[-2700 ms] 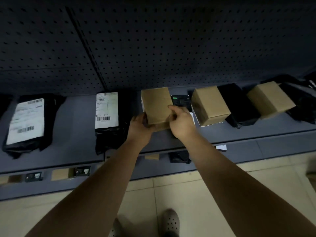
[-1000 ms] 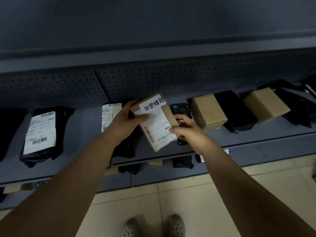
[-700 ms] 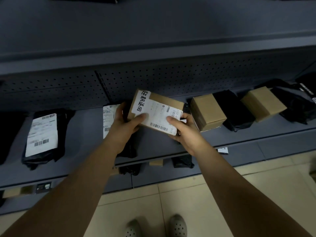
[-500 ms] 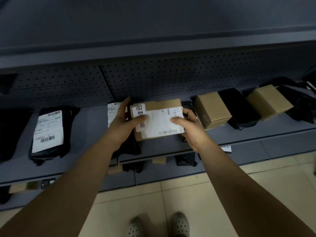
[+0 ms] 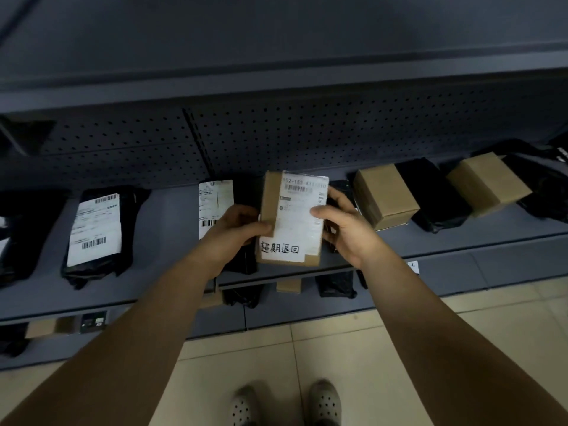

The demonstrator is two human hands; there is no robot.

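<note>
The cardboard box (image 5: 292, 219) is held over the front of the grey shelf (image 5: 172, 229), mid-view. Its white label faces up, with handwritten characters along the near edge. The left hand (image 5: 236, 229) grips its 9 o'clock edge, thumb curled onto the label. The right hand (image 5: 347, 229) clasps the 3 o'clock edge, thumb on top and fingers behind. A plain brown carton (image 5: 384, 195) sits on the shelf at 3 o'clock. At 9 o'clock a black mailer bag (image 5: 215, 204) lies partly behind the left hand.

Cardboard, paper, plastic, metal.
I see a matt cardboard box (image 5: 269, 195) with a smooth paper label (image 5: 295, 229), crinkled glossy plastic mailer bags (image 5: 129, 229), a matt painted metal shelf (image 5: 172, 216), smooth floor tiles (image 5: 368, 348).
</note>
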